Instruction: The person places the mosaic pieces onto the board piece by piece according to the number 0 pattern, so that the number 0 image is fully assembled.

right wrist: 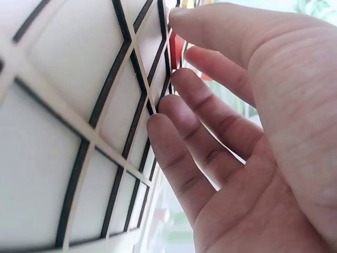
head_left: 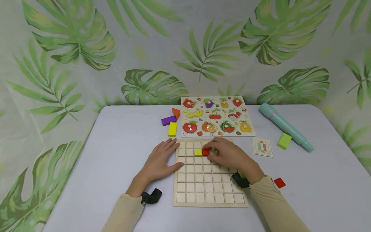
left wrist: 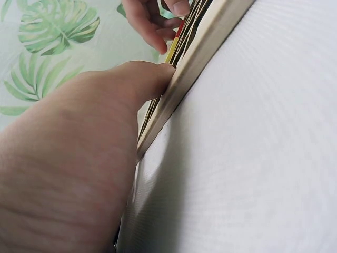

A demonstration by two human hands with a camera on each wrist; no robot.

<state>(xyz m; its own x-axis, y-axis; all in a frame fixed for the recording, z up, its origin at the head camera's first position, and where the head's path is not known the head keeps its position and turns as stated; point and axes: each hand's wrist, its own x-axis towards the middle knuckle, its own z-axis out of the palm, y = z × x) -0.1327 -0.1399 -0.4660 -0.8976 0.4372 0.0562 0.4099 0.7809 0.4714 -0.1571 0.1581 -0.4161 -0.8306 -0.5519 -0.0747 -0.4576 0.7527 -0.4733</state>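
The red tile (head_left: 205, 152) sits in the second row of the wooden grid board (head_left: 210, 193), touching a yellow quarter-round tile (head_left: 198, 152) on its left. The right hand (head_left: 229, 154) lies over it with fingers curled down and close together, tips on or at the tile's right edge; whether they pinch it or only press it I cannot tell from the head view, and the right wrist view shows just a sliver of red behind the fingertips (right wrist: 179, 16). The left hand (head_left: 160, 161) lies flat on the table at the board's left edge, fingers spread, thumb against the rim (left wrist: 174, 89).

The likely slip: the tile goes in askew and rides up on a cell wall, or a sideways push nudges the yellow piece out of its cell. If the left hand eases off, the board may slide toward the fruit puzzle (head_left: 217, 117) behind it. A spare red square (head_left: 279, 182) lies right of the board, beside the sleeve.
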